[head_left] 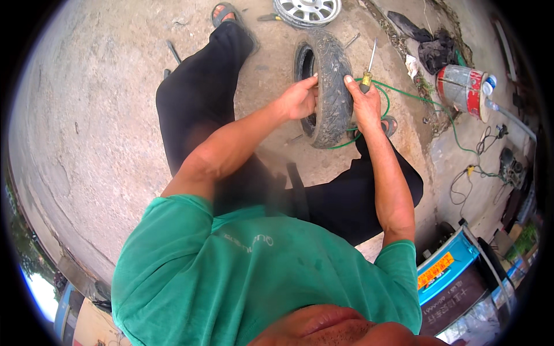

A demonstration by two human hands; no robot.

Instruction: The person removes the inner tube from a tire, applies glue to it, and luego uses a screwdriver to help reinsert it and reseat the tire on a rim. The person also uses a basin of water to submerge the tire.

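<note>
A small, worn black tyre (336, 86) with muddy tread stands upright between my hands. My left hand (301, 99) grips its left sidewall, thumb on top and fingers curled into the opening. On the other side, my right hand (363, 101) presses its thumb against the tread. A flat-looking screwdriver (367, 81) with a yellow and black handle sticks out of that hand, its shaft pointing away from me. The fingers of my right hand are partly hidden. Beyond the tyre lies a silver spoked wheel rim (307, 10).
A green hose (418, 99) runs over the concrete ground (115, 104) behind the tyre. At the right stand a red and grey drum (461, 89) and a blue box (444, 271). Dark cloth (437, 52) lies at the far right. A dark metal bar (173, 52) is on the ground left of my leg.
</note>
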